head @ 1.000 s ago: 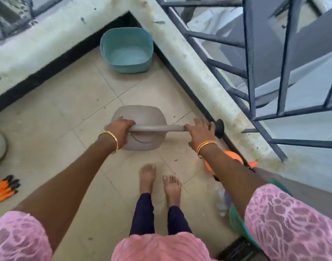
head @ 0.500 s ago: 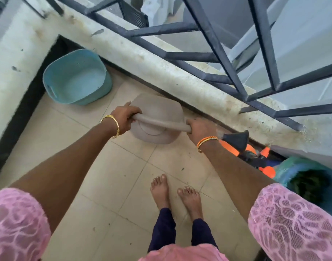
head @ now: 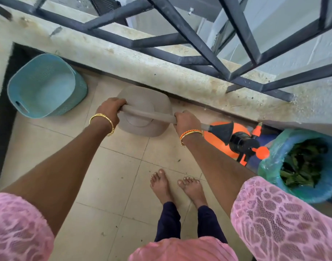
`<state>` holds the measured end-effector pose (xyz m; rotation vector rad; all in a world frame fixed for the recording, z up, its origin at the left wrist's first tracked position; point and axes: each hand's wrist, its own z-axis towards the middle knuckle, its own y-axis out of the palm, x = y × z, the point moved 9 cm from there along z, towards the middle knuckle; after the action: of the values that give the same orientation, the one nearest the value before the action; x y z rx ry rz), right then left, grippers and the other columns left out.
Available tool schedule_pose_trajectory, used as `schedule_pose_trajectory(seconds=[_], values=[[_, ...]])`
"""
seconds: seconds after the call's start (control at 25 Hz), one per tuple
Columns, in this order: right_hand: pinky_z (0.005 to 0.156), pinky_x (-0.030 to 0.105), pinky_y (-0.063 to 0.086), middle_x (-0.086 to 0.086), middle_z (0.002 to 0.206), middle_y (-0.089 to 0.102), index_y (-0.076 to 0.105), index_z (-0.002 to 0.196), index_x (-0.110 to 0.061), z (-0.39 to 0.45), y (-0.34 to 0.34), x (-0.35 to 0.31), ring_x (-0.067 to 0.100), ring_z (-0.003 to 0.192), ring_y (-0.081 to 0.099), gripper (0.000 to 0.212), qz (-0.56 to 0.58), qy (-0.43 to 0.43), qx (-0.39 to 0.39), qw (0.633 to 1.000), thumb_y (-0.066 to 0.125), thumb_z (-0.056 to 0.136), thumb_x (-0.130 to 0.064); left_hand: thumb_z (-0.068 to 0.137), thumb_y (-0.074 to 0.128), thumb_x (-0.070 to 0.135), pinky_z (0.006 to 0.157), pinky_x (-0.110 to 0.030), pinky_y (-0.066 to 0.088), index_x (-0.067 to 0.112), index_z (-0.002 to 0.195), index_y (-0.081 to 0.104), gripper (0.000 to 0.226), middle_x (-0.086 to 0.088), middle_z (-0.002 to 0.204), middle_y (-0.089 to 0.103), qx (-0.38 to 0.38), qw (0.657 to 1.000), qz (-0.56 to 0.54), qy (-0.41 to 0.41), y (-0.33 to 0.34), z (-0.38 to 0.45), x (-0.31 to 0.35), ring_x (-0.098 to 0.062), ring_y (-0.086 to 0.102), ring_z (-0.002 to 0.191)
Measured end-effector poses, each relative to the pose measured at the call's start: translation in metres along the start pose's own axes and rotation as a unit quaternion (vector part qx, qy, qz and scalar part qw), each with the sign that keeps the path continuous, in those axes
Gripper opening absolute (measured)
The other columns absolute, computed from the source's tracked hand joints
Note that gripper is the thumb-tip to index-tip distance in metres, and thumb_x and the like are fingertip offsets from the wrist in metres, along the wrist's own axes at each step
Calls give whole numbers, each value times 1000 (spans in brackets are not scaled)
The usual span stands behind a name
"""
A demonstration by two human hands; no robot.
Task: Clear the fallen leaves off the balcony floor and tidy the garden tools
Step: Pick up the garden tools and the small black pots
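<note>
I hold a taupe watering can (head: 145, 102) above the tiled floor, close to the low balcony wall. My left hand (head: 110, 110) grips the handle end at the can's left side. My right hand (head: 186, 122) grips the long spout, whose black rose head (head: 222, 131) points right over an orange pressure sprayer (head: 242, 131). At the far right, a blue bin (head: 312, 194) with a green liner holds dark fallen leaves (head: 302, 164).
A teal plastic basket (head: 46, 85) stands in the left corner, tilted toward me. The concrete ledge (head: 161, 72) with dark metal railing (head: 199, 59) runs along the far side. My bare feet (head: 176, 185) stand on the beige tiles (head: 105, 185).
The watering can has shifted right and nearer the wall with both hands still on it. The view has swung right, bringing the leaf bin and sprayer into sight; the gloves have left view.
</note>
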<state>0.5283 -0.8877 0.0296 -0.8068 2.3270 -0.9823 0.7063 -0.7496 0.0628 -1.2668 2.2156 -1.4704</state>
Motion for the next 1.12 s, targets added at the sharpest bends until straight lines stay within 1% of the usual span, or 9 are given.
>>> schedule_pose_trajectory(seconds=[0.12, 0.32, 0.56, 0.72, 0.8, 0.92, 0.96, 1.04, 1.12], values=[[79, 38, 50, 14, 104, 57, 62, 115, -10, -1, 2, -6, 33, 98, 58, 23, 46, 10, 14, 999, 53, 94, -13, 73, 50, -23, 80, -41, 44, 4, 106, 63, 44, -20, 105, 60, 22, 1000, 1, 5, -3, 4, -10, -37, 55, 96], [77, 39, 47, 16, 105, 55, 60, 113, -7, -1, 1, -5, 34, 100, 54, 22, 95, 30, 33, 994, 50, 93, -7, 78, 52, -16, 87, -43, 46, 5, 113, 60, 41, -20, 114, 56, 3, 1000, 14, -25, 0, 6, -17, -38, 53, 102], [75, 38, 47, 16, 107, 55, 57, 115, -8, -6, -4, -5, 32, 102, 52, 22, 56, 22, 27, 998, 49, 95, -10, 76, 48, -20, 99, -37, 39, 9, 119, 54, 52, -20, 123, 44, -23, 998, -27, -43, 8, 2, -15, -36, 44, 115], [77, 39, 47, 14, 109, 55, 56, 118, -8, -12, -2, -1, 29, 103, 51, 24, 54, 37, 27, 997, 48, 95, -11, 76, 49, -21, 103, -40, 37, 7, 119, 56, 52, -22, 121, 45, -31, 999, -34, -10, 8, 6, -9, -39, 40, 121], [78, 39, 47, 14, 109, 55, 56, 122, -10, -16, -2, 3, 29, 104, 50, 27, 62, 44, 30, 997, 48, 95, -10, 76, 48, -21, 103, -42, 38, 7, 119, 55, 52, -22, 122, 45, -34, 999, -41, -12, 11, 7, -8, -40, 40, 121], [80, 39, 46, 14, 111, 55, 54, 125, -10, -17, -3, 4, 29, 106, 49, 30, 70, 34, 29, 997, 49, 95, -10, 76, 49, -19, 109, -47, 33, 8, 124, 51, 55, -22, 129, 42, -44, 998, -44, -28, 12, 4, -5, -42, 31, 132], [81, 39, 46, 14, 112, 55, 53, 124, -9, -18, -3, 4, 29, 106, 49, 30, 72, 32, 27, 996, 50, 94, -10, 76, 51, -18, 112, -47, 31, 11, 130, 46, 61, -22, 136, 37, -58, 996, -42, -45, 13, 2, -5, -41, 27, 136], [83, 39, 46, 14, 115, 53, 51, 124, -8, -19, -5, 7, 30, 108, 48, 32, 83, 37, 27, 996, 52, 93, -10, 75, 57, -16, 114, -48, 27, 18, 144, 27, 83, -20, 153, 14, -86, 991, -36, -98, 14, -5, -3, -39, 15, 142], [83, 39, 46, 14, 120, 50, 46, 127, -9, -27, -6, 10, 30, 111, 46, 39, 85, 43, 35, 995, 57, 90, -9, 76, 61, -12, 113, -51, 28, 22, 151, 8, 98, -16, 158, -9, -78, 986, -32, -140, 12, -18, 5, -38, 5, 145]])
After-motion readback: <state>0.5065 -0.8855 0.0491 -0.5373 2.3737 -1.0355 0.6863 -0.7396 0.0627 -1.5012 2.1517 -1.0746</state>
